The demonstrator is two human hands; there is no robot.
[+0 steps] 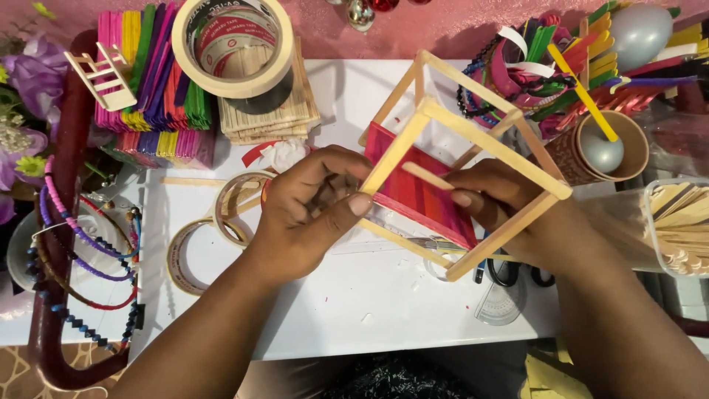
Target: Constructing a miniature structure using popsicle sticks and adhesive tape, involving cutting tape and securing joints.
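A box-shaped frame of pale craft sticks with a red and pink stick floor tilts above the white board. My left hand grips the frame's near upright stick, thumb pressed on it. My right hand reaches inside the frame and pinches a loose pale stick that lies across the red floor.
Stacks of coloured and plain sticks and a big tape roll lie at the back left. Smaller tape rings sit left of my hand. A brown cup, scissors and a tub of sticks stand on the right. Bead strings hang at the left.
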